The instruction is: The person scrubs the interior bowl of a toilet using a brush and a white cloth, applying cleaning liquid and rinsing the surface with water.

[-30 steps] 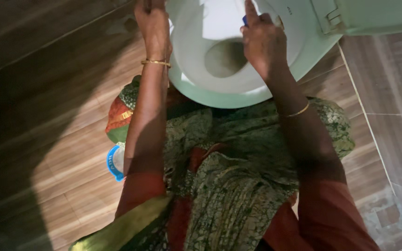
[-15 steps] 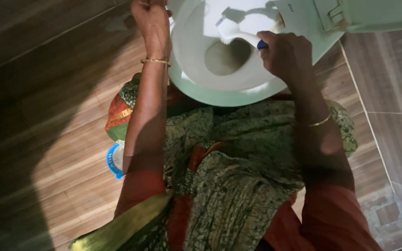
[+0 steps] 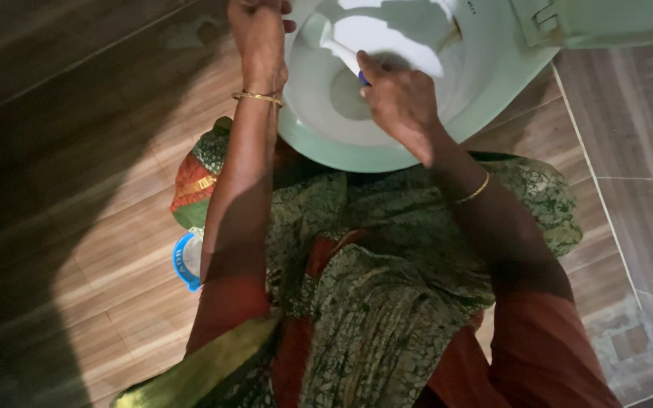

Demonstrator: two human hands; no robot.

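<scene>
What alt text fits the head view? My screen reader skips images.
A person's right hand holds a white brush inside a pale toilet bowl, while the left hand grips its rim. A patterned garment drapes over the wooden-look floor.

Toilet bowl [image 3: 319,143]: glazed ceramic by its look, pale, smooth and glossy. Brush [image 3: 339,47]: white plastic, smooth, with a blue grip end showing at the right hand [image 3: 398,102]. Bangle [image 3: 258,96] on the left wrist: thin, shiny gold-coloured metal. Garment [image 3: 372,302]: printed woven cloth, matt, green and rust. Floor [image 3: 115,287]: wood-grain planks, brown, low sheen. Round lid [image 3: 184,263] on the floor: blue plastic, smooth.
</scene>
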